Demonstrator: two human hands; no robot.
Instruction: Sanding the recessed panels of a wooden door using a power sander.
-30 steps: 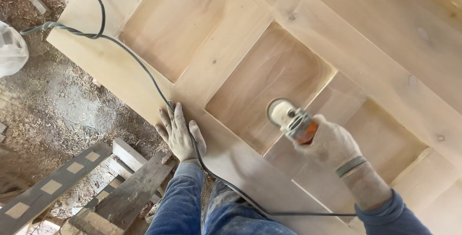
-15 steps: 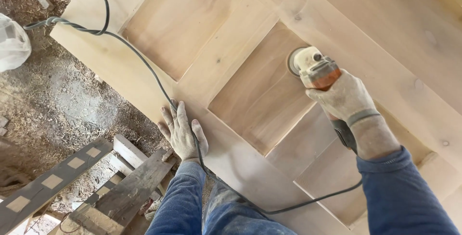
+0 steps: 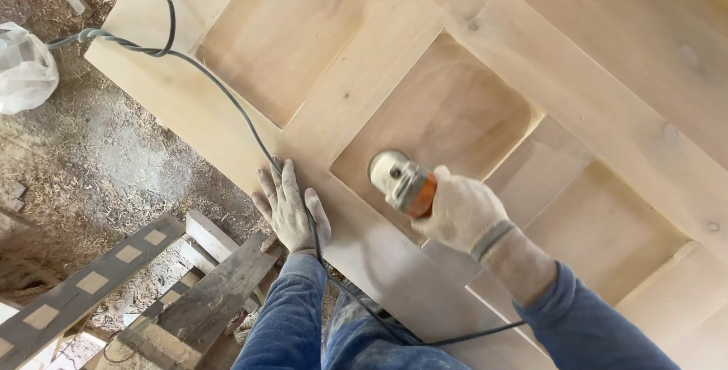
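Wooden door (image 3: 576,59) under right hand's (image 3: 461,211) sander (image 3: 402,180).

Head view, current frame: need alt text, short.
Seen from above, a person's right hand holds an orange-and-grey power sander against a recessed panel of an unfinished wooden door, while the left hand lies flat on the door's edge. A grey power cord runs across the door past the left hand; below lie a sawdust-covered floor and scrap boards.

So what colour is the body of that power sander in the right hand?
Orange, with a dusty pale grey head: the handheld power sander, seen in the head view.
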